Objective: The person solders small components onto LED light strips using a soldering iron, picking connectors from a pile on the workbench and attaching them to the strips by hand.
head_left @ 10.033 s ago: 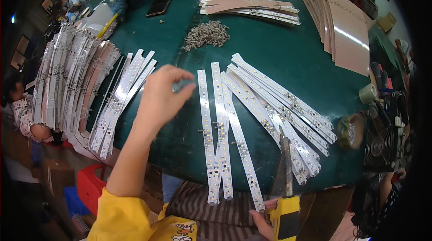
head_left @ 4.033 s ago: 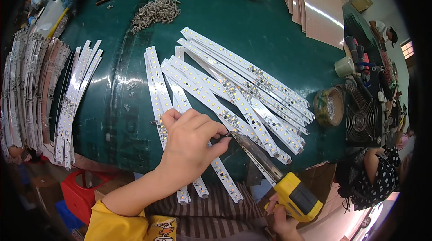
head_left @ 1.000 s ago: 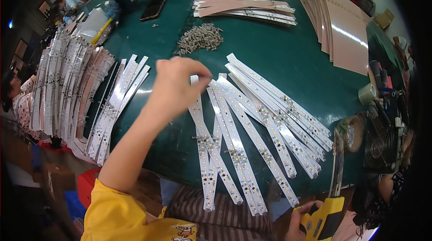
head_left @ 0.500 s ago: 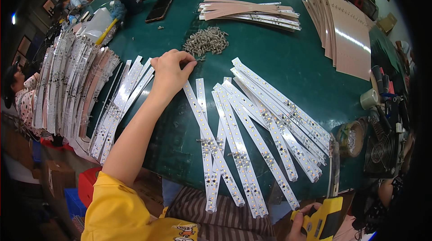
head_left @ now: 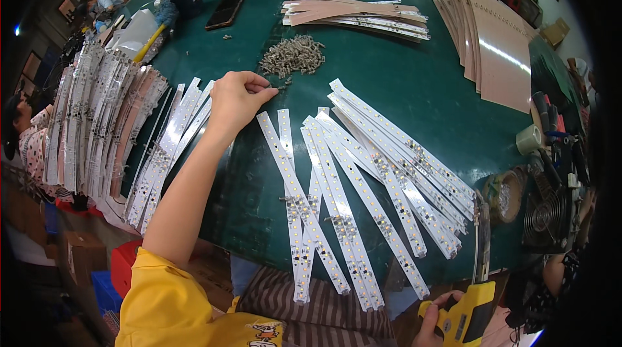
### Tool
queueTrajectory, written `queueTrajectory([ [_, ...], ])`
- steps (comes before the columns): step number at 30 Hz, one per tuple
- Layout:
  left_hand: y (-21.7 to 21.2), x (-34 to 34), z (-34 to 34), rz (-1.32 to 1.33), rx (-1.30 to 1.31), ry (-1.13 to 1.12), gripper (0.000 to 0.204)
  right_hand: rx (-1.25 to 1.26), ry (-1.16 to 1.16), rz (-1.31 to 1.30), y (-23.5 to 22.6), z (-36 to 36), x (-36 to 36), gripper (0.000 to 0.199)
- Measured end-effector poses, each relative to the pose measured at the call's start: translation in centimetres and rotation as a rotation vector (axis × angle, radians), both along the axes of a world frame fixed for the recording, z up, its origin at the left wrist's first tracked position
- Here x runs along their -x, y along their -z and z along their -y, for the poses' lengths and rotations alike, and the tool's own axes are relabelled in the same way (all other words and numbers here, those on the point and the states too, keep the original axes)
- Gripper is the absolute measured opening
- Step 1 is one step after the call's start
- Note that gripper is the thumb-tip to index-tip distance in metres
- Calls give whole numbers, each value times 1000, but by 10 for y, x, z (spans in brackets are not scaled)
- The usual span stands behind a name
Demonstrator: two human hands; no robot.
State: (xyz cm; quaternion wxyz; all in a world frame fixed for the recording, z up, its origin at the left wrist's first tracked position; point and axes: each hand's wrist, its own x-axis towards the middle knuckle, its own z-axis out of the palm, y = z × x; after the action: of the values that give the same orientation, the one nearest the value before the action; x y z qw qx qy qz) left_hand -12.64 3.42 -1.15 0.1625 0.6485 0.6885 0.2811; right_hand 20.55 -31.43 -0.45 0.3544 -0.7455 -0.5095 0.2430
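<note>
My left hand point(head_left: 237, 99) reaches over the green table, thumb and forefinger pinched on a small grey component at the near edge of a pile of like components point(head_left: 293, 55). My right hand point(head_left: 433, 322), partly cut off at the lower edge, grips a yellow-and-black handheld tool point(head_left: 472, 311) with a long narrow front pointing up. Between the hands, white LED strip boards point(head_left: 335, 204) lie fanned out, some crossing one another. Small grey parts stick out at the middles of a few boards.
More LED boards point(head_left: 170, 146) lie left of my forearm, beside a thick stack of boards point(head_left: 97, 120). Farther back are a phone point(head_left: 227, 10), a bundle of strips point(head_left: 356, 18) and pinkish panels point(head_left: 499, 49). Right: a tape roll point(head_left: 529, 139) and a fan point(head_left: 543, 217).
My left fingers have closed in on the small components at the pile's near edge. My right hand keeps its grip on the tool. The whole view has shifted slightly.
</note>
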Motion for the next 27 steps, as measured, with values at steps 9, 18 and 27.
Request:
queueTrajectory([
  [9, 12, -1, 5, -98, -200, 58, 19, -17, 11, -67, -2, 3, 0, 22],
  [18, 18, -1, 4, -78, -248, 95, 10, -9, 166, -159, 5, 8, -2, 31],
  [27, -21, 8, -18, -136, -18, 243, 17, -18, 48, -50, 3, 3, -2, 18],
])
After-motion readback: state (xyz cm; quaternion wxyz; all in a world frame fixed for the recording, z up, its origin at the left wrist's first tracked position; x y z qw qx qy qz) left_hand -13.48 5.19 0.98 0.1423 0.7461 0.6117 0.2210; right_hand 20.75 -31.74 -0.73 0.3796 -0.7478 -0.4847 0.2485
